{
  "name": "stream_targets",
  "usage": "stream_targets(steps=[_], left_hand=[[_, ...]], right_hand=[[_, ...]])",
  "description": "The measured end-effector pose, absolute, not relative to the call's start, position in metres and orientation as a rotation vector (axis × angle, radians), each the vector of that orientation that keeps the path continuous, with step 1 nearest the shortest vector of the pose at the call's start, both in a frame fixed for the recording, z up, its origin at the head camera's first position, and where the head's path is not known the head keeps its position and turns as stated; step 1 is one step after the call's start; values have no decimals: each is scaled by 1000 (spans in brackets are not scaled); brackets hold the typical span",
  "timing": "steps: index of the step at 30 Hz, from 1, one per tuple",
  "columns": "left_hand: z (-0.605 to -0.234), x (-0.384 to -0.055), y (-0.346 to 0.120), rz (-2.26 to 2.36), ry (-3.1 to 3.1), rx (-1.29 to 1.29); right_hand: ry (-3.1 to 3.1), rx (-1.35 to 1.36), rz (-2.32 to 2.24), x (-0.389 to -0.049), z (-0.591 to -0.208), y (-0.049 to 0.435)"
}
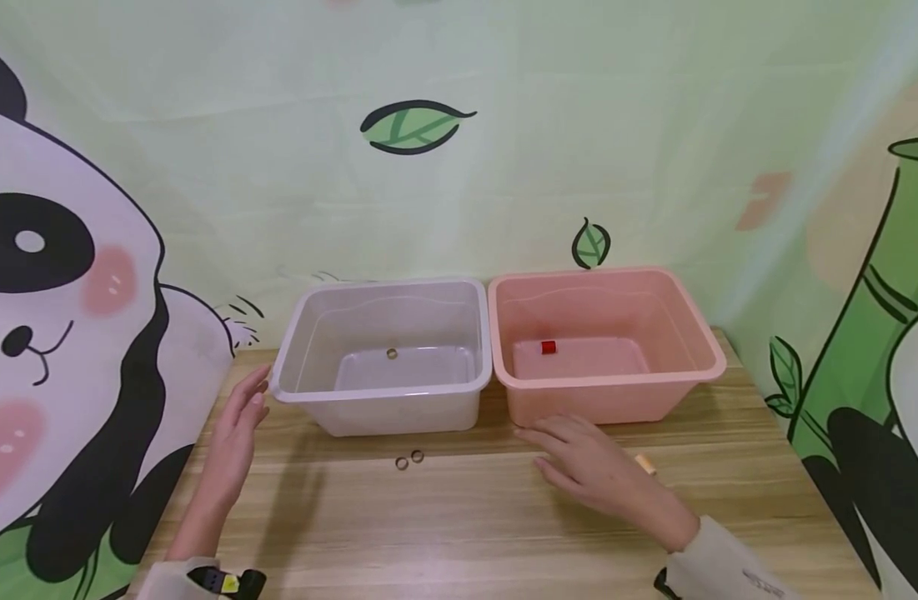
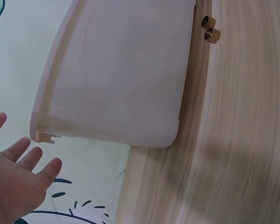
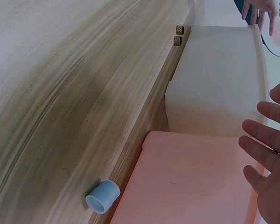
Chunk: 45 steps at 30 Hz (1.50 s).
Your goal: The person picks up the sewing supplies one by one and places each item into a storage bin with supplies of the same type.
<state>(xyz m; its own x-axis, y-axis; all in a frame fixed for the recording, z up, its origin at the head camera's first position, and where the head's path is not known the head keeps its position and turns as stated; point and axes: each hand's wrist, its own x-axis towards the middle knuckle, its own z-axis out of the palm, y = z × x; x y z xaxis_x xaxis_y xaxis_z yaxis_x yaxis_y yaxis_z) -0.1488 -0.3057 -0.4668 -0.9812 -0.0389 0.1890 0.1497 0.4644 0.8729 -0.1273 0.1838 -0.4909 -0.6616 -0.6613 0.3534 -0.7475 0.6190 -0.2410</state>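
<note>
Beside the left rim of the white bin (image 1: 398,414), my left hand (image 1: 236,433) is raised with fingers extended, holding nothing. My right hand (image 1: 589,467) hovers over the table before the pink bin (image 1: 586,403), its fingers loosely spread and its palm bare. Two short brass-coloured rings with dimpled walls (image 2: 212,35) lie on the table before the white bin; a similar ring (image 1: 392,354) is inside it. A short red cylinder (image 1: 549,347) lies in the pink bin. In the right wrist view a light blue tube (image 3: 102,197) lies against the pink bin's base.
A small orange-yellow cylinder (image 1: 645,464) lies on the wooden table (image 1: 459,533) just past my right wrist. Both bins stand side by side at the back, close to a printed cloth backdrop (image 1: 443,200) with pandas and leaves.
</note>
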Motion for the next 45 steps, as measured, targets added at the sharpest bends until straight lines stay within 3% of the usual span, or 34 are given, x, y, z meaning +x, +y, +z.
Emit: stream_targets(steps=[25, 45], left_hand=[[-485, -157, -311, -1566, -2523, -47], [-493, -169, -306, -1887, -2380, 122]], right_hand=[[-2635, 1287, 500, -136, -493, 161], [-2688, 1292, 602, -143, -503, 133]])
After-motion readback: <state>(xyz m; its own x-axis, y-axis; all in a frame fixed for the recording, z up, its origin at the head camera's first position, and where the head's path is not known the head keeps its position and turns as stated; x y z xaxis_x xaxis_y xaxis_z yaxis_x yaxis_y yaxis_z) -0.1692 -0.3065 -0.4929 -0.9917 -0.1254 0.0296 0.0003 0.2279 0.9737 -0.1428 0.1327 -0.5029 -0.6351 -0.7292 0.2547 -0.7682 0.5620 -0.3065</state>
